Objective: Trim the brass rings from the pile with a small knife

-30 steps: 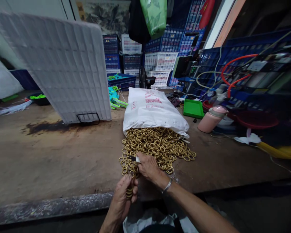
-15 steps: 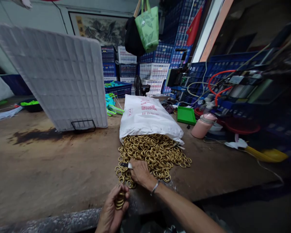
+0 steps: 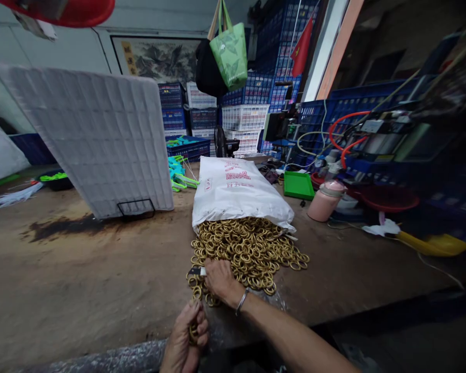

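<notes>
A heap of brass-coloured rings (image 3: 241,248) spills over the tabletop from the open mouth of a white sack (image 3: 236,191). My left hand (image 3: 187,336), at the table's near edge, is curled round several of these rings; most are hidden by its fingers. At the heap's near left side, my right hand (image 3: 221,281) is closed, knuckles up. From it, a narrow black-and-white tool (image 3: 196,271) sticks out to the left; its kind is unclear. A metal bracelet circles my right wrist, and loose rings lie just under both hands.
A pale ribbed panel (image 3: 97,140) stands at left on a black wire stand (image 3: 135,210). Right of the sack are a green tray (image 3: 298,185), a pink flask (image 3: 326,202) and a yellow scoop (image 3: 435,244). Crates (image 3: 244,118) are stacked behind, with a green bag (image 3: 231,57) hanging in front.
My left hand's fingers have closed further over the rings, which showed plainly in its palm before. My right hand stays by the heap with the tool. The view has tilted slightly up.
</notes>
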Available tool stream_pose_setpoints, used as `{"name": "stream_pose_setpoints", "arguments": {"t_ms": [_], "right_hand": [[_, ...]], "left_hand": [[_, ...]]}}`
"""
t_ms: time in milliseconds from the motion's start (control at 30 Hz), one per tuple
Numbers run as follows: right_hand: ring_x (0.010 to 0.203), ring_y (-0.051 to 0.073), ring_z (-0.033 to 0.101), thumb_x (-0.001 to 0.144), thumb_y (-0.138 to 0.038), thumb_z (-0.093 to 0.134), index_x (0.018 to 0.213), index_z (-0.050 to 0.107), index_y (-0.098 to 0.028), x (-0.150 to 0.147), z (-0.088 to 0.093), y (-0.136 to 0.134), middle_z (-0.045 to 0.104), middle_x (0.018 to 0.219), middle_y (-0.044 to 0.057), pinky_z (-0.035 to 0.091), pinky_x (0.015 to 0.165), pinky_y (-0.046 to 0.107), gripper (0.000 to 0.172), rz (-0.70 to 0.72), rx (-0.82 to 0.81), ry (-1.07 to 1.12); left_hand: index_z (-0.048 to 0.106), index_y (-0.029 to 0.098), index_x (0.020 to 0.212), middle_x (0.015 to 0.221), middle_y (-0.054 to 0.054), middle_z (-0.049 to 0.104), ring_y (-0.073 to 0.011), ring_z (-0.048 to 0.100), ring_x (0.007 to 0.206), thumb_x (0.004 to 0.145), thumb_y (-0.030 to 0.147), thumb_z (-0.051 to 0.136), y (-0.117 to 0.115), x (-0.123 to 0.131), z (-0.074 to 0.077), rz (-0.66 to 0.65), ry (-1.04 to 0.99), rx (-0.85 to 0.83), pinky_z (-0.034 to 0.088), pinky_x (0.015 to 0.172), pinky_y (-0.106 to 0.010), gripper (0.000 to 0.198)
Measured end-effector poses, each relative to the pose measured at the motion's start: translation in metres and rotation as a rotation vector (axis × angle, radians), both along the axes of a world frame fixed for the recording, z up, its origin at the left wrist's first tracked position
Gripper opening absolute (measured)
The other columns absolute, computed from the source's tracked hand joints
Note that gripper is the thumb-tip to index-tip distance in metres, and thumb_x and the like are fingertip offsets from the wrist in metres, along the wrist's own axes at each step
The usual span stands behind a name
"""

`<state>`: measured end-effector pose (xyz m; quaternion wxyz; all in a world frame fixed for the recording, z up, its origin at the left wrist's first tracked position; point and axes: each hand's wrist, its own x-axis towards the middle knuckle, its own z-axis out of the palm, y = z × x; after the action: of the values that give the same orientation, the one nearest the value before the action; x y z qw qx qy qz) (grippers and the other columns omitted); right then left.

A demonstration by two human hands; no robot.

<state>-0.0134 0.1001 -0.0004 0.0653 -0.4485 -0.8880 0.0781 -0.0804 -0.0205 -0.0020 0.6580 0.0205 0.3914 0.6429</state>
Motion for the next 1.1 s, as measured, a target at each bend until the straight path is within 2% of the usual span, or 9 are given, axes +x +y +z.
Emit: {"name": "stream_pose_setpoints", "arguments": {"t_ms": [133, 300, 400, 500, 633, 800, 900, 1000, 1100], "right_hand": [[0.068, 0.020, 0.058, 0.076, -0.013, 0.044, 0.088, 0.055, -0.013, 0.012, 0.010, -0.001, 0.063, 0.074, 0.010, 0.031, 0.057, 0.027, 0.017, 0.010, -0.019, 0.053], [0.058, 0.011, 0.048, 0.078, -0.016, 0.042, 0.078, 0.052, -0.017, 0.040, 0.025, 0.007, 0.058, 0.066, 0.001, 0.028, 0.053, 0.022, 0.011, 0.044, -0.097, 0.202], [0.054, 0.009, 0.043, 0.087, -0.027, 0.032, 0.069, 0.047, -0.018, 0.057, 0.030, 0.004, 0.049, 0.058, -0.003, 0.030, 0.051, 0.019, 0.025, 0.083, -0.346, 0.500], [0.050, 0.008, 0.040, 0.088, -0.037, 0.033, 0.069, 0.047, -0.018, 0.069, 0.031, -0.004, 0.045, 0.054, -0.005, 0.032, 0.051, 0.019, 0.030, 0.087, -0.604, 0.725], [0.047, 0.006, 0.038, 0.085, -0.043, 0.039, 0.065, 0.046, -0.017, 0.075, 0.025, -0.013, 0.046, 0.052, -0.005, 0.031, 0.048, 0.018, 0.034, 0.071, -0.771, 0.833], [0.033, 0.003, 0.026, 0.078, -0.054, 0.044, 0.072, 0.044, -0.018, 0.072, 0.020, -0.023, 0.043, 0.051, -0.009, 0.021, 0.033, 0.017, 0.036, -0.096, -1.108, 1.012], [0.032, 0.001, 0.024, 0.073, -0.056, 0.048, 0.076, 0.043, -0.019, 0.069, 0.022, -0.029, 0.044, 0.053, -0.009, 0.021, 0.032, 0.016, 0.038, -0.155, -1.287, 1.114], [0.032, 0.001, 0.023, 0.070, -0.054, 0.052, 0.076, 0.044, -0.019, 0.068, 0.021, -0.032, 0.043, 0.053, -0.010, 0.021, 0.032, 0.015, 0.037, -0.177, -1.343, 1.187], [0.032, 0.002, 0.023, 0.072, -0.050, 0.049, 0.073, 0.043, -0.019, 0.068, 0.018, -0.029, 0.042, 0.053, -0.010, 0.019, 0.031, 0.016, 0.032, -0.200, -1.253, 1.169]], "left_hand": [[0.048, 0.017, 0.072, 0.052, 0.009, 0.043, -0.0020, 0.037, 0.039, 0.056, 0.035, 0.077, 0.005, -0.001, 0.001, -0.017, 0.150, 0.038, 0.022, 0.034, -0.012, 0.038], [0.050, 0.018, 0.089, 0.050, 0.008, 0.047, -0.0039, 0.038, 0.037, 0.061, 0.046, 0.068, 0.022, 0.002, 0.006, 0.037, 0.497, 0.016, 0.024, 0.033, -0.013, 0.044], [0.050, 0.018, 0.097, 0.049, 0.008, 0.047, -0.0048, 0.039, 0.037, 0.065, 0.048, 0.063, 0.033, 0.006, 0.009, 0.001, 0.617, 0.017, 0.026, 0.033, -0.013, 0.046], [0.051, 0.018, 0.095, 0.048, 0.008, 0.047, -0.0051, 0.039, 0.036, 0.065, 0.049, 0.061, 0.040, 0.013, 0.012, -0.069, 0.652, 0.039, 0.026, 0.033, -0.014, 0.044], [0.053, 0.017, 0.079, 0.046, 0.008, 0.045, -0.0045, 0.036, 0.034, 0.063, 0.051, 0.062, 0.043, 0.022, 0.018, -0.102, 0.666, 0.062, 0.024, 0.032, -0.014, 0.038], [0.052, 0.017, 0.075, 0.045, 0.009, 0.045, -0.0037, 0.036, 0.035, 0.063, 0.050, 0.065, 0.038, 0.031, 0.021, -0.049, 0.627, 0.110, 0.026, 0.034, -0.013, 0.037], [0.051, 0.017, 0.078, 0.049, 0.007, 0.050, -0.0039, 0.040, 0.037, 0.068, 0.046, 0.063, 0.035, 0.034, 0.017, -0.043, 0.589, 0.141, 0.028, 0.035, -0.013, 0.033], [0.050, 0.017, 0.080, 0.054, 0.005, 0.053, -0.0038, 0.042, 0.039, 0.071, 0.044, 0.062, 0.033, 0.035, 0.010, -0.037, 0.552, 0.164, 0.030, 0.036, -0.012, 0.030], [0.051, 0.017, 0.081, 0.053, 0.006, 0.051, -0.0034, 0.041, 0.037, 0.069, 0.045, 0.063, 0.031, 0.033, 0.010, -0.054, 0.562, 0.134, 0.029, 0.034, -0.012, 0.033]]}}
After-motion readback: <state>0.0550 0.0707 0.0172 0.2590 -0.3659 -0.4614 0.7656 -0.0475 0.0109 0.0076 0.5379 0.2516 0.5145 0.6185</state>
